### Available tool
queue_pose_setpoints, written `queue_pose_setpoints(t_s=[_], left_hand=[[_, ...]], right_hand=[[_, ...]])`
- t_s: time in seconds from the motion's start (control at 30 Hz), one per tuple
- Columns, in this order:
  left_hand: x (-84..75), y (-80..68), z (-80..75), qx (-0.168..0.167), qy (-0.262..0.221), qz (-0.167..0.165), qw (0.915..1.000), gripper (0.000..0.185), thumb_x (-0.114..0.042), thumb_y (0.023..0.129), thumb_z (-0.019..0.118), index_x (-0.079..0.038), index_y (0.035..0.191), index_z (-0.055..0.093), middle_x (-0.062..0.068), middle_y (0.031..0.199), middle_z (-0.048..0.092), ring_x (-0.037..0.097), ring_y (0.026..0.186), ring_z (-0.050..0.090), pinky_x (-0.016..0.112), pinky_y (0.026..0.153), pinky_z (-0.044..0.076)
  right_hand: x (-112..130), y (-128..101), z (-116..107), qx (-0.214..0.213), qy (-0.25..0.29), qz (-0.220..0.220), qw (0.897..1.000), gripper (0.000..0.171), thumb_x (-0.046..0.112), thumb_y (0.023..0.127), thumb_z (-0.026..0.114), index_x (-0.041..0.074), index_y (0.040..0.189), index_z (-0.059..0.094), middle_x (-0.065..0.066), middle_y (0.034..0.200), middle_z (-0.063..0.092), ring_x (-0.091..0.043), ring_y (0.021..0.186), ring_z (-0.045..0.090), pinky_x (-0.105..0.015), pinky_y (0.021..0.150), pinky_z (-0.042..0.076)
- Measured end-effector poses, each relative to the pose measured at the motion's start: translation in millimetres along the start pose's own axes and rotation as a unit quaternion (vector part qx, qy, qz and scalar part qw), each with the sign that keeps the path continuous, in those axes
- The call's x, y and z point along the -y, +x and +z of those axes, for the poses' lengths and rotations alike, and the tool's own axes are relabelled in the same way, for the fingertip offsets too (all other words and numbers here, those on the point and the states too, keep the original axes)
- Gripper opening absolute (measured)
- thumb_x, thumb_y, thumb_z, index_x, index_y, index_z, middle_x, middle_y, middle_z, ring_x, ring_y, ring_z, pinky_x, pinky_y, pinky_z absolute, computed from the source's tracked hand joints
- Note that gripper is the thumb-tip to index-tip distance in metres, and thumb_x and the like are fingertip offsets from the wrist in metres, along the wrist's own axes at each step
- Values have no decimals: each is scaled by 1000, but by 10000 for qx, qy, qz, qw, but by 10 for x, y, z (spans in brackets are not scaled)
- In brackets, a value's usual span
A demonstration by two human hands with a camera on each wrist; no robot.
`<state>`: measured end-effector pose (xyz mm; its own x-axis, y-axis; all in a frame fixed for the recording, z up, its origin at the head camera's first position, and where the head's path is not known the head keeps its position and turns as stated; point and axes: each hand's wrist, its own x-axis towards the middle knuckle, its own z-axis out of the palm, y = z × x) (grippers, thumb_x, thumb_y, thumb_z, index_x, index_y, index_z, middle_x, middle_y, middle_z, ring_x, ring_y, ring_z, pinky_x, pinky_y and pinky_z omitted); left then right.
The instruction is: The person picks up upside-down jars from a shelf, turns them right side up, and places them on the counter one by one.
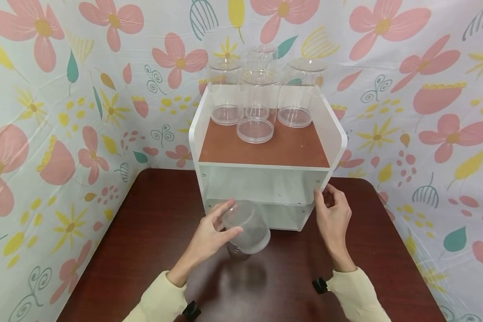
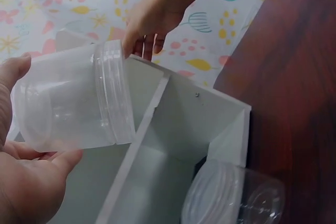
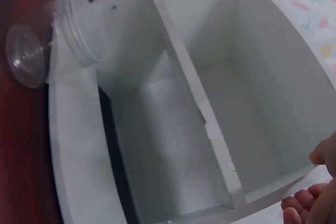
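From the head camera, the left hand [image 1: 209, 235] curls its fingers and thumb around a clear plastic jar [image 1: 246, 227], tilted on its side just above the dark tabletop [image 1: 145, 232], in front of a white shelf unit [image 1: 265, 170]. The right hand [image 1: 333, 217] pinches the unit's right front edge. Four more jars [image 1: 257, 98] stand on top of the unit.

From the left wrist camera, the jar [image 2: 73, 100] lies in the left hand [image 2: 26, 182] beside the unit's open compartments [image 2: 173, 145].

From the right wrist camera, the fingertips [image 3: 302, 203] of the right hand touch the unit's edge [image 3: 273, 187].
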<state>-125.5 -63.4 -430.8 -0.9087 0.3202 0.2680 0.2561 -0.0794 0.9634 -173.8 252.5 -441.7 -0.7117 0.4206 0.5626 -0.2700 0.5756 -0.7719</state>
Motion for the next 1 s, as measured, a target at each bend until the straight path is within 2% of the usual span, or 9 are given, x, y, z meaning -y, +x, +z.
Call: queue_pose_setpoints(t_s=[0.27,0.4,0.53,0.63,0.77,1.0], left_hand=[[100,23,95,-153,-368,-110,9991,78,-8,91,79,6,155,37,20,154,39,28,144,44,25,105,46],[136,44,126,-188,-578,-163,9980,79,-10,92,77,7,156,34,19,157,36,27,146,42,27,105,47],[173,77,159,-252,-816,-314,9959,79,-11,93,75,7,157,33,19,161,29,26,147,41,29,106,46],[198,100,190,-330,-957,-414,9940,78,-10,94,74,6,158,33,19,163,25,26,147,40,29,105,48],[229,120,232,-446,-1033,-458,9926,78,-10,93,74,6,158,33,21,163,23,29,146,41,26,102,49],[258,137,300,-689,-916,-432,9925,76,-12,93,75,5,156,38,20,159,32,30,144,43,21,100,48]], right_hand=[[-6,-222,-41,59,356,515,9980,46,19,101,66,-3,140,55,-14,118,64,-8,92,55,-18,79,43],[14,-348,-56,132,451,663,9967,44,19,103,65,-2,139,54,-11,117,64,-9,93,54,-18,79,42],[50,-487,-47,440,719,651,9943,39,14,103,64,-2,138,56,-10,118,64,-10,91,54,-15,76,41],[69,-578,-21,832,1035,507,9898,38,8,104,62,-3,140,56,-11,120,64,-8,93,55,-13,77,43],[74,-675,23,1460,1453,166,9784,40,1,104,57,-3,144,53,-15,124,63,-9,101,58,-12,83,44],[85,-800,83,2252,1799,-679,9552,45,-7,103,47,-7,148,47,-23,129,61,-23,116,58,-14,92,44]])
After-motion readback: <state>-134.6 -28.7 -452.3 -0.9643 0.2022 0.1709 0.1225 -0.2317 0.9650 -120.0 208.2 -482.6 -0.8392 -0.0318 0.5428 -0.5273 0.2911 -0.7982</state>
